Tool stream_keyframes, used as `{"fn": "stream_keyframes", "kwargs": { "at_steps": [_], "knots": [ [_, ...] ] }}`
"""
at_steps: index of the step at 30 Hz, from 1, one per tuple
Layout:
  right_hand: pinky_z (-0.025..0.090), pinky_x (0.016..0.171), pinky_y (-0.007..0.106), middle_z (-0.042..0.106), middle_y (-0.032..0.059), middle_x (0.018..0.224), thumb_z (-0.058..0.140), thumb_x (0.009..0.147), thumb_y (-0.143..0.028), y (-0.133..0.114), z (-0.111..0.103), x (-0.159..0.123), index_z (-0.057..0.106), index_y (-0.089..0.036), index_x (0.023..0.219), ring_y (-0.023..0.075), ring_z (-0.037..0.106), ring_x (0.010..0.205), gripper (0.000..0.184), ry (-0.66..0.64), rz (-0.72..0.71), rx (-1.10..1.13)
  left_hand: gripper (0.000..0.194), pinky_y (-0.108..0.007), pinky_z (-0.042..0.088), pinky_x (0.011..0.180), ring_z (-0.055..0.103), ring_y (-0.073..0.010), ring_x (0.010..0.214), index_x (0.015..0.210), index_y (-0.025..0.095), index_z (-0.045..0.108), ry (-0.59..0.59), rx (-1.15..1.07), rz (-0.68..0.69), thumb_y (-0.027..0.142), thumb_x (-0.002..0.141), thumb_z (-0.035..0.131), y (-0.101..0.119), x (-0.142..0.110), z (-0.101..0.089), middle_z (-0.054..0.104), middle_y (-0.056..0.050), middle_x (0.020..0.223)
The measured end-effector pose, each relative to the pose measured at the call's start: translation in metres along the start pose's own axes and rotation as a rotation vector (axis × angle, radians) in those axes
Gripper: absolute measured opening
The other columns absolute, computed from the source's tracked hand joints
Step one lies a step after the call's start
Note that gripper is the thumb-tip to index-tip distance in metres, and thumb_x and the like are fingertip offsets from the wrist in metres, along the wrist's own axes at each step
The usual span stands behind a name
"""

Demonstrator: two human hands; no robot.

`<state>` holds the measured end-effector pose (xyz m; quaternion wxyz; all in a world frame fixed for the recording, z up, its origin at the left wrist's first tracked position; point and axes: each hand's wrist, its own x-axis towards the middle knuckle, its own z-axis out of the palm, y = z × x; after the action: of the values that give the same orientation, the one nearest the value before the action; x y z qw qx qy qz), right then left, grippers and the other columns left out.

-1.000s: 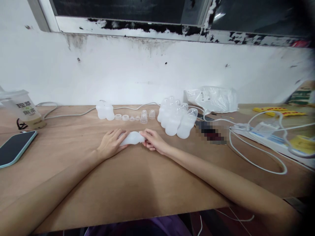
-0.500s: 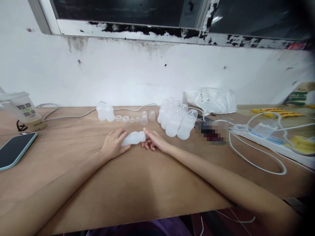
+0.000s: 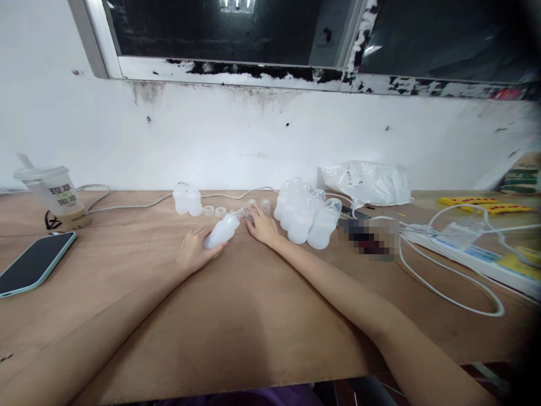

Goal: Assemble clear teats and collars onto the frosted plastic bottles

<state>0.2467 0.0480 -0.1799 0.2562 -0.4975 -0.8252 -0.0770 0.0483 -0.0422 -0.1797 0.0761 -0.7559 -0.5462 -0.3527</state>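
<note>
My left hand is wrapped round a small milky-white baby bottle, tilted with its neck up and to the right. A translucent nipple appears to top the neck. My right hand reaches to the row of small parts, its fingers closed round a clear domed cap that they partly hide. Two more clear caps stand just behind these fingers. White collar rings lie left of the bottle's neck; the small nipples beside them are mostly hidden.
Several capped bottles stand in a group to the right. Two uncapped white bottles are at the back left. A drink cup and phone are far left; a plastic bag, cables and a power strip are right.
My right hand has left the bottle's neck and moved back to the clear caps. The bottle, still in my left hand, has swung neck-up, and a nipple now seems to show on it.
</note>
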Motion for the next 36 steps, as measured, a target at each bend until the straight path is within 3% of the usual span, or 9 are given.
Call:
{"fn": "stream_keyframes", "kwargs": {
  "at_steps": [3,7,11,14,16,19,21,23,36],
  "knots": [
    [0.043,0.067,0.033,0.036,0.0113,0.122,0.033,0.08,-0.027,-0.008,-0.009,-0.012,0.042,-0.016,0.111,0.0213,0.053,0.085,0.034,0.007,-0.036,-0.057,0.04,-0.025,0.037,0.06,0.055,-0.0166,0.068,0.092,0.018,0.056,-0.016,-0.009,-0.017,0.049,0.069,0.048,0.0,0.0,-0.002,0.06,-0.003,0.075],
    [0.04,0.056,0.026,0.043,0.0097,0.109,0.034,0.08,-0.029,-0.025,-0.029,-0.051,0.046,-0.018,0.101,0.0146,0.053,0.068,0.027,-0.004,-0.169,-0.019,0.039,-0.025,0.038,0.06,0.055,-0.0163,0.068,0.094,0.018,0.056,-0.038,-0.028,-0.019,0.048,0.07,0.047,-0.001,0.0,-0.003,0.061,-0.003,0.077],
    [0.036,0.052,0.023,0.043,0.009,0.105,0.037,0.079,-0.031,-0.04,-0.045,-0.079,0.047,-0.018,0.098,0.0109,0.049,0.063,0.026,-0.033,-0.279,0.084,0.039,-0.024,0.038,0.061,0.055,-0.0164,0.071,0.092,0.017,0.055,-0.034,-0.041,-0.011,0.048,0.071,0.046,-0.001,0.0,-0.002,0.061,-0.003,0.081],
    [0.035,0.054,0.023,0.047,0.0067,0.097,0.042,0.076,-0.031,-0.041,-0.045,-0.077,0.049,-0.018,0.092,0.0106,0.048,0.064,0.022,-0.077,-0.281,0.273,0.038,-0.024,0.038,0.062,0.055,-0.0162,0.071,0.091,0.017,0.056,-0.03,-0.037,-0.007,0.048,0.07,0.046,-0.001,0.0,-0.002,0.061,-0.003,0.08],
    [0.034,0.051,0.021,0.05,0.0036,0.085,0.043,0.074,-0.033,-0.036,-0.041,-0.068,0.049,-0.019,0.085,0.0093,0.046,0.06,0.019,-0.144,-0.177,0.567,0.039,-0.025,0.039,0.062,0.055,-0.0162,0.07,0.092,0.017,0.055,-0.027,-0.037,-0.005,0.048,0.07,0.046,0.0,0.0,-0.002,0.06,-0.003,0.079],
    [0.024,0.039,0.018,0.05,-0.0007,0.073,0.037,0.075,-0.038,-0.023,-0.034,-0.054,0.044,-0.02,0.082,0.0061,0.038,0.044,0.02,-0.238,0.201,1.198,0.04,-0.025,0.039,0.061,0.055,-0.0164,0.07,0.095,0.018,0.055,-0.036,-0.037,-0.008,0.048,0.071,0.045,0.001,0.0,-0.003,0.06,-0.003,0.079],
    [0.019,0.036,0.017,0.05,-0.002,0.071,0.035,0.074,-0.036,-0.016,-0.03,-0.048,0.042,-0.02,0.081,0.0049,0.034,0.04,0.019,-0.223,0.471,1.548,0.04,-0.025,0.039,0.061,0.055,-0.0167,0.071,0.096,0.018,0.054,-0.046,-0.036,-0.006,0.048,0.072,0.044,0.001,0.0,-0.004,0.061,-0.003,0.08],
    [0.019,0.036,0.016,0.05,-0.0022,0.071,0.038,0.071,-0.033,-0.011,-0.029,-0.046,0.042,-0.019,0.078,0.0042,0.035,0.04,0.016,-0.179,0.62,1.746,0.041,-0.025,0.039,0.061,0.056,-0.0172,0.072,0.097,0.018,0.054,-0.054,-0.034,-0.002,0.049,0.072,0.044,0.0,0.0,-0.004,0.061,-0.003,0.081],
    [0.02,0.036,0.016,0.05,-0.0045,0.069,0.046,0.069,-0.035,-0.015,-0.027,-0.048,0.042,-0.02,0.08,0.0042,0.04,0.039,0.019,-0.17,0.58,1.779,0.041,-0.025,0.041,0.065,0.056,-0.0175,0.078,0.1,0.019,0.051,-0.068,-0.068,-0.004,0.048,0.071,0.046,0.002,-0.002,-0.005,0.06,-0.003,0.091]
  ]
}}
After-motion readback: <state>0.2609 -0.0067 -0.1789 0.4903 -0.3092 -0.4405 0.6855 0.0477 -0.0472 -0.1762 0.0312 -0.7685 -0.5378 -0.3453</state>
